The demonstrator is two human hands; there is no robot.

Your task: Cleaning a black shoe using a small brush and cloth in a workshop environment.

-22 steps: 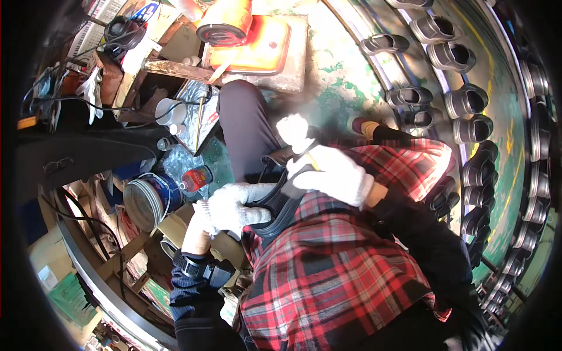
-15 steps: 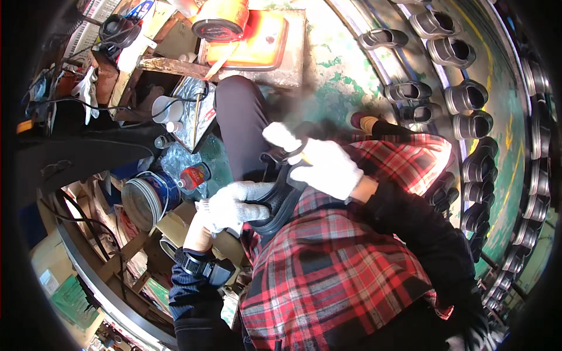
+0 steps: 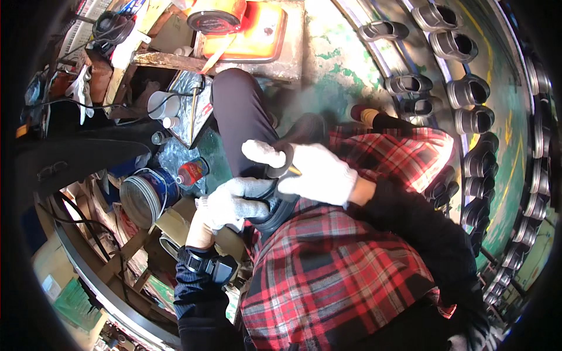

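Note:
A black shoe [image 3: 275, 219] rests on my lap, opening upward, its front partly hidden by my gloved hands. My left hand [image 3: 229, 205], in a whitish knit glove, is closed round the shoe's side with the fingers at its opening. Over the shoe's far end, my right hand [image 3: 322, 174] in a white glove is closed on a thin tool with a yellowish shaft [image 3: 294, 170]. A dark loop-like piece [image 3: 288, 157] shows by its fingers; whether it belongs to the shoe or the tool I cannot tell.
Rows of dark shoes [image 3: 468, 92] stand on rails at the right. An orange tray [image 3: 257, 50] and an orange can-shaped object [image 3: 216, 16] sit at the far side. To the left are a bucket [image 3: 140, 202], a red bottle [image 3: 192, 171] and a white cup [image 3: 164, 105].
My right hand has shifted slightly left and down, nearer to my left hand. The left hand keeps its hold on the shoe.

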